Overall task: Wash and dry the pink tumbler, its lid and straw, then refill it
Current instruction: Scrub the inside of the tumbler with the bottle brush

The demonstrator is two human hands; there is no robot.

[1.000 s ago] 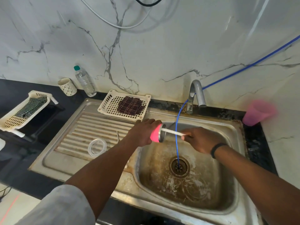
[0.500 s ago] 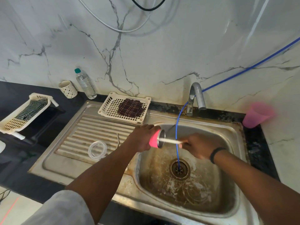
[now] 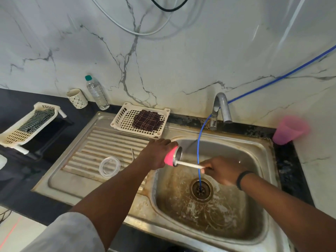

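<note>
left hand: wrapped around pink tumbler, held sideways over sink | right hand: pinching white stick, far end inside tumbler mouth | clear lid: lying on ribbed drainboard

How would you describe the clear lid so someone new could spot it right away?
Start at the steel sink and look to the ribbed draining board beside its basin. The lid lies flat there, near the left hand. It is the only clear plastic ring on the board.
</note>
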